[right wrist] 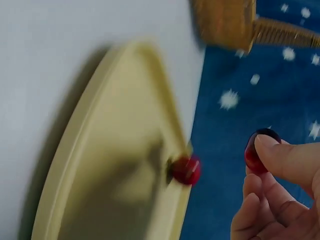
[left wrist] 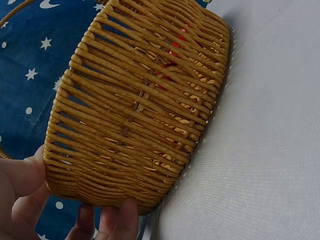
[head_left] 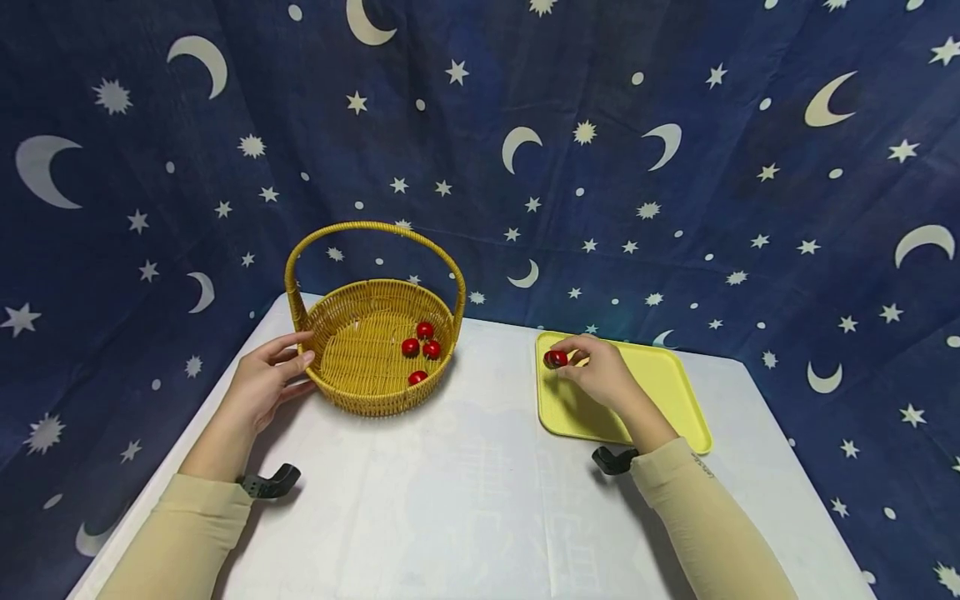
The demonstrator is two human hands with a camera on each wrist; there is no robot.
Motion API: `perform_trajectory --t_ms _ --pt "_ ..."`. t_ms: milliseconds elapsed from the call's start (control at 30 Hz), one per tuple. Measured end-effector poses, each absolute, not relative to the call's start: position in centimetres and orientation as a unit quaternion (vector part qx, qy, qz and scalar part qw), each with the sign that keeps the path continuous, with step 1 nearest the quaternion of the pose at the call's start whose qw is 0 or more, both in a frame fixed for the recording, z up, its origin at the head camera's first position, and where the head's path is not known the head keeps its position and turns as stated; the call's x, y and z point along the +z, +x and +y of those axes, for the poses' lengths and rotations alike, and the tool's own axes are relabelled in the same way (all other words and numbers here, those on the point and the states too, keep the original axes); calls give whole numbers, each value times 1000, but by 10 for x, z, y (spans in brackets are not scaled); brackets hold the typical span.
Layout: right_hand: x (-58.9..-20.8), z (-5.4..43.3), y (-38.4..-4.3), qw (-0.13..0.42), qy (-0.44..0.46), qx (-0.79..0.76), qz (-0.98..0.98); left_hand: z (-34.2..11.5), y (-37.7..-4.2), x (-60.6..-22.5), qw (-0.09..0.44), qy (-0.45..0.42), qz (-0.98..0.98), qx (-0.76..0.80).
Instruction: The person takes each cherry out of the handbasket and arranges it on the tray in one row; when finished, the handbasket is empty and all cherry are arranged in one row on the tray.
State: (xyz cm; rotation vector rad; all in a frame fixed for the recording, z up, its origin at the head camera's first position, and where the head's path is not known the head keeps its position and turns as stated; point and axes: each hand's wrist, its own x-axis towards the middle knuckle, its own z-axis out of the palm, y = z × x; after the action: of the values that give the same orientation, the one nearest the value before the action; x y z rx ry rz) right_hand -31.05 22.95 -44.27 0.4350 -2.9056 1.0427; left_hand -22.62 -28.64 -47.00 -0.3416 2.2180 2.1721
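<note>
My left hand [head_left: 261,385] holds the left side of a woven yellow-brown basket [head_left: 375,406], thumb near the rim and other fingers against the outer wall in the left wrist view [left wrist: 127,220]. Several red cherries [head_left: 410,347] lie inside it, toward the right. Over the left part of a yellow tray [head_left: 667,383], my right hand [head_left: 603,377] pinches a cherry [right wrist: 256,154] between thumb and fingers. Another cherry [right wrist: 186,170] sits at the tray's edge in the right wrist view; in the head view it overlaps the held one.
The basket's tall arched handle [head_left: 367,225] rises above its rim. Both stand on a white-covered table [head_left: 450,500], basket left and tray right. A dark blue cloth [head_left: 480,150] with moons and stars hangs behind and at the sides. Each wrist wears a black camera mount [head_left: 273,483].
</note>
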Motion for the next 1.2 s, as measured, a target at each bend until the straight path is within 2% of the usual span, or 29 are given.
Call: perform_trajectory --t_ms 400,1200 --pt "-471 265 -339 -36 76 282 -956 -287 -230 -473 16 -108 710 695" --pt "-483 266 -352 -60 85 303 -947 -288 -231 -473 19 -118 706 698"
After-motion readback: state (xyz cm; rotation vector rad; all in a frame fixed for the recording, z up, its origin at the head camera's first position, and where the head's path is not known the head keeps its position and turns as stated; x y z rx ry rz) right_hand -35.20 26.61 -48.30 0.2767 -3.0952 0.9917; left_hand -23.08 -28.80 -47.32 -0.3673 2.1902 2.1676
